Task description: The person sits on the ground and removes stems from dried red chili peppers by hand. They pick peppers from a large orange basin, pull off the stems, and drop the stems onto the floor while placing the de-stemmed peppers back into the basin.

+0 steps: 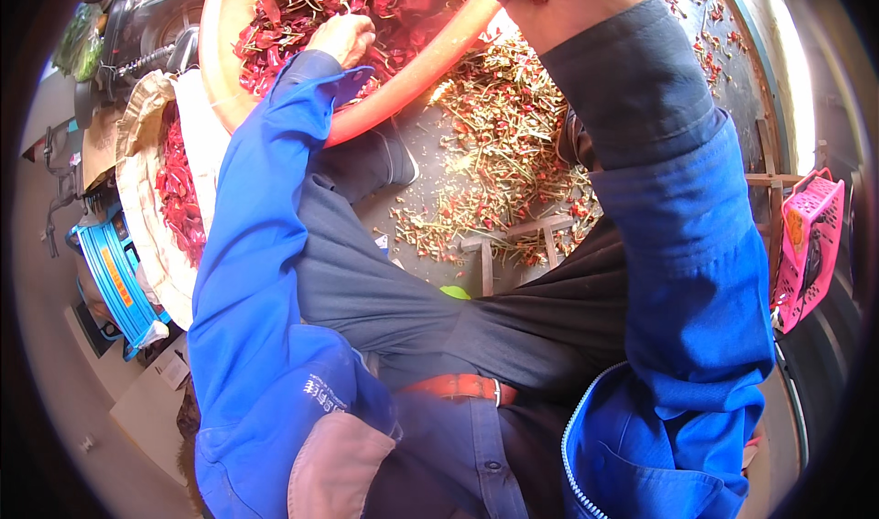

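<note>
A wide orange-red plastic basin (405, 83) stands before me, heaped with dried red chilies (302, 4). My left hand (347, 38) rests over the chilies inside its left part, fingers curled. Whether anything is in those fingers is hidden. Past the basin's right rim, at the top of the view, my right hand (577, 1) has its fingers closed around a dark red dried chili, partly cut off by the picture's edge. Below the basin, on the grey floor between my legs, lies a broad heap of pale chili stems (508, 121) mixed with red bits.
A pale woven sack (141, 148) of red chilies stands at my left, beside a blue folding frame (113, 265). A low wooden stool (518, 231) stands between my knees. At the right hangs or stands a pink perforated basket (810, 251). Part of a motorbike (161, 45) shows upper left.
</note>
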